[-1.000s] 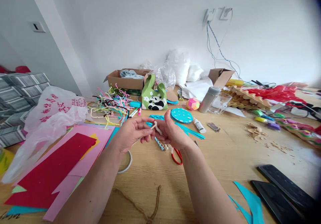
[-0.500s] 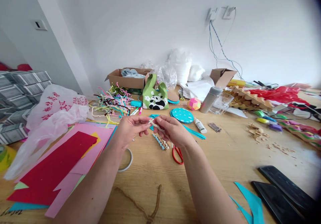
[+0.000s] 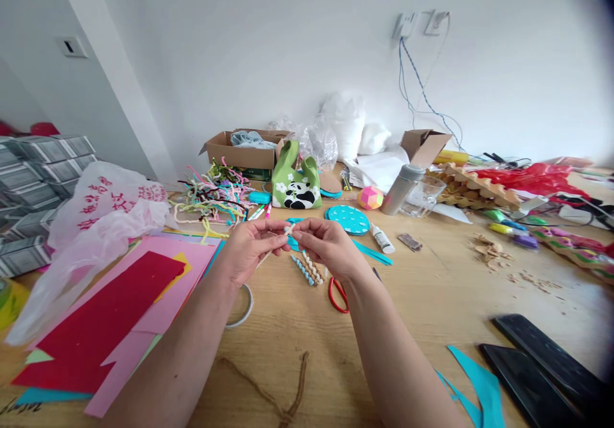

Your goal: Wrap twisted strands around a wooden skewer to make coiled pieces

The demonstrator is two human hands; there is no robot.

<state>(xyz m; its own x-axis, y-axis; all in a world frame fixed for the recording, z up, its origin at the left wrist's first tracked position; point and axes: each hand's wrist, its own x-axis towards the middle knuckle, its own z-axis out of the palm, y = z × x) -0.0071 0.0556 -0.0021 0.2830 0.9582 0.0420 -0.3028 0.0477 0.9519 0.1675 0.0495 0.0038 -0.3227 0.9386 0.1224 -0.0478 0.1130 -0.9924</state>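
Observation:
My left hand and my right hand meet over the middle of the table. Both pinch a thin white strip between thumb and fingers, and one end of it hangs below my left fingers. Whether it is paper or a fuzzy stem I cannot tell. Just below lie a blue-and-white twisted piece and a tan-and-white twisted piece, side by side. Near my right wrist are red-handled scissors, partly hidden. A roll of tape rests beside my left wrist.
Coloured paper sheets lie left. Behind are a tangle of colourful stems, a green panda bag, a blue disc, a glue bottle and a steel flask. Brown cord and black phones lie in front.
The white strip no longer loops under my right fingers; an end now hangs below my left hand. My right fingers have tucked in, showing more of the twisted pieces.

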